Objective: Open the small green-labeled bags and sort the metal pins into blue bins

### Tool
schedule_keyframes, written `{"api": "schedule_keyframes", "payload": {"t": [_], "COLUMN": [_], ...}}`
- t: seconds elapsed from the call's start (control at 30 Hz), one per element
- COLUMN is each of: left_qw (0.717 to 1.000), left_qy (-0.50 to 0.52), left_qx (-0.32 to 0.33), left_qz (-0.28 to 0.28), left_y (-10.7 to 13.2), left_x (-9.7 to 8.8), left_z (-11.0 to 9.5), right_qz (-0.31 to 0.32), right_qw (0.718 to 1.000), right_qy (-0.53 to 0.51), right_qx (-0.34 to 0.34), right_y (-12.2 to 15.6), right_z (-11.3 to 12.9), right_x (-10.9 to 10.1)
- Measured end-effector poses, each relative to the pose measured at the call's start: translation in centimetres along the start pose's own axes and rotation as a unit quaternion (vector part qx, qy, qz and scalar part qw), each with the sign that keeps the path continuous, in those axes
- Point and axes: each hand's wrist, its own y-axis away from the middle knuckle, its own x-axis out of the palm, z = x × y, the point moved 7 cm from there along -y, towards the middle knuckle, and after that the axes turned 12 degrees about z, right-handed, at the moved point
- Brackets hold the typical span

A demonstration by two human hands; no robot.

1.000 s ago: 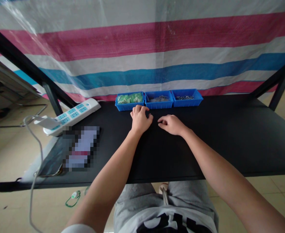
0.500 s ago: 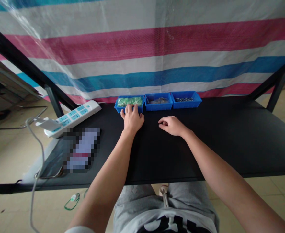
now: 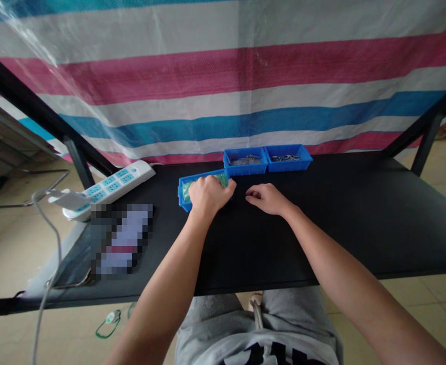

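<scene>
The fingers of the left hand [image 3: 209,193] are bent down over a blue tray [image 3: 187,207], with the thumb at its right end. They seem to have hold of the tray, as it has come along with the hand, but the fingertips are hidden, so one cannot tell just where they grip. Under and beside these fingers, green packets [image 3: 186,192] peek out of the tray.

A moment ago this tray sat in a neat row with two others. Now it has slid toward the person and sits a bit crooked. That seems to mean the green packets are the ones being brought close.

Just right of the left fingers is the right hand [image 3: 267,198]. It has not moved much. Its fingers are softly curled, with a small gap by the thumb, and nothing shows in them.

Past the fingers, farther back on the desk [image 3: 344,218], the middle tray [image 3: 246,170] and the right tray [image 3: 292,166] stay side by side. Left of the left fingers lies a white power strip [image 3: 132,177].
</scene>
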Motion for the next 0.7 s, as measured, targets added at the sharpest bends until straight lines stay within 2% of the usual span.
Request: {"api": "schedule_keyframes", "payload": {"t": [0.1,0.2,0.33,0.4,0.5,0.6,0.67,0.7], "left_qw": [0.999,0.992,0.955,0.939,0.94,0.952,0.956,0.958], "left_qy": [-0.007,-0.002,0.07,0.133,0.214,0.242,0.249,0.256], "left_qx": [0.037,0.119,0.28,0.314,0.263,0.133,0.056,0.027], "left_qz": [0.011,0.033,0.064,0.053,-0.026,-0.131,-0.145,-0.125], "left_y": [0.7,1.6,3.1,3.4,2.5,0.8,-0.5,-1.2], "left_x": [0.4,1.1,1.5,1.1,-0.1,-1.4,-1.5,-1.3], "left_z": [-1.7,-3.7,-5.9,-5.9,-4.0,-0.4,2.0,3.0], "right_qz": [-0.045,-0.095,-0.145,-0.145,-0.128,-0.129,-0.132,-0.134], "right_qw": [0.997,0.987,0.979,0.977,0.974,0.963,0.948,0.939], "right_qy": [-0.064,-0.128,-0.138,-0.149,-0.176,-0.22,-0.268,-0.292], "right_qx": [-0.015,-0.011,0.032,0.052,0.07,0.092,0.112,0.12], "right_y": [0.2,0.4,0.6,0.5,0.4,0.5,0.7,0.8], "right_z": [0.0,-0.6,-1.7,-2.2,-3.1,-4.2,-5.1,-5.4], "right_x": [-0.7,-1.3,-2.1,-2.2,-2.4,-2.6,-2.7,-2.8]}}
